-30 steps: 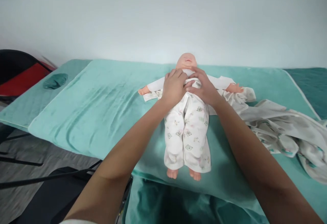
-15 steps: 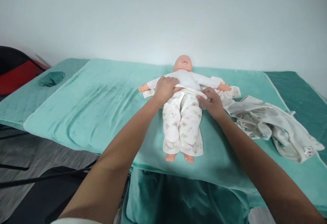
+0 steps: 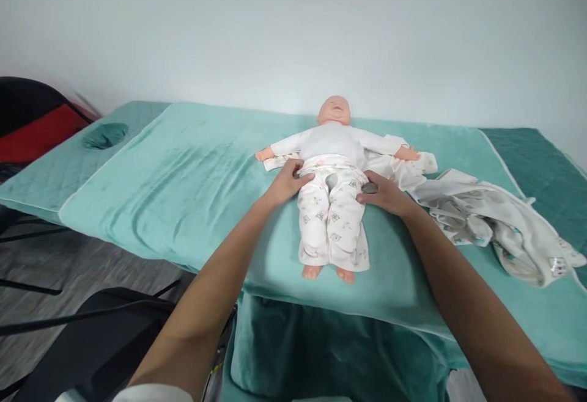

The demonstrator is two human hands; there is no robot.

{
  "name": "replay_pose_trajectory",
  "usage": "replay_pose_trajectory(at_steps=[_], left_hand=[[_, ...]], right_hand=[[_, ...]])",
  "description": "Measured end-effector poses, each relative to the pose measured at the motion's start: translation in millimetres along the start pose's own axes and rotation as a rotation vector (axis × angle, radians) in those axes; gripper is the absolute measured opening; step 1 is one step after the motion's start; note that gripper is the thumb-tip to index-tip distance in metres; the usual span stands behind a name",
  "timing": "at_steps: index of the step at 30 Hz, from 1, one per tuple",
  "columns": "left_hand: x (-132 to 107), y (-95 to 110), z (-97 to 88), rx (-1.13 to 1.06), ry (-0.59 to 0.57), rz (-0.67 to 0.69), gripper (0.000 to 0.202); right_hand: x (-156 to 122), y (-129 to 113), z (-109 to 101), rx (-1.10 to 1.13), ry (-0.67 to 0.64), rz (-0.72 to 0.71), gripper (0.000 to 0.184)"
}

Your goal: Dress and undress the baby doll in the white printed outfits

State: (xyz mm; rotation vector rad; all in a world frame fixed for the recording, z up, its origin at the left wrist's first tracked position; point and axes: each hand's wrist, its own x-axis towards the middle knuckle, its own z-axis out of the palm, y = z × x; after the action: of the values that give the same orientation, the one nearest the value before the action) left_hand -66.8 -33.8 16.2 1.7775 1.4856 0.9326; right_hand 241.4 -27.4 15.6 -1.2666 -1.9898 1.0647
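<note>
A baby doll [image 3: 334, 139] lies on its back on a teal towel [image 3: 183, 182], arms spread, in a white top and white patterned trousers [image 3: 334, 219]. My left hand [image 3: 288, 182] grips the trousers at the doll's left hip, fingers pinched on the waistband. On the other hip my right hand [image 3: 383, 193] is closed on the same waistband. The doll's bare feet point toward me.
A crumpled white patterned cloth [image 3: 486, 219] lies on the towel right of the doll. The towel covers a padded table [image 3: 55, 176] with a face hole [image 3: 104, 135] at the left end. A black and red chair [image 3: 32, 127] stands at far left.
Both hands have slid down from the doll's chest to its hips, and the white top now lies smooth over the chest.
</note>
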Motion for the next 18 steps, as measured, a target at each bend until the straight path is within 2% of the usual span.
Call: replay_pose_trajectory(at_steps=[2, 4, 10, 14, 18], left_hand=[[-1, 4, -6.1, -0.014, -0.094, -0.019, 0.052], [-1, 7, -10.9, -0.011, -0.122, -0.025, 0.056], [-8, 13, -5.6, 0.056, 0.025, 0.012, 0.047], [-22, 18, 2.1, 0.141, 0.076, 0.031, 0.032], [-40, 21, 1.5, 0.067, 0.018, 0.075, 0.025]], right_hand=[[-5, -4, 3, -0.04, 0.048, 0.052, 0.053], [-8, -9, 9, -0.103, 0.149, 0.065, 0.049], [-17, -18, 32, -0.296, 0.354, 0.007, 0.054], [-25, -22, 45, -0.346, 0.497, -0.033, 0.041], [-27, -24, 51, -0.28, 0.55, 0.01, 0.02]])
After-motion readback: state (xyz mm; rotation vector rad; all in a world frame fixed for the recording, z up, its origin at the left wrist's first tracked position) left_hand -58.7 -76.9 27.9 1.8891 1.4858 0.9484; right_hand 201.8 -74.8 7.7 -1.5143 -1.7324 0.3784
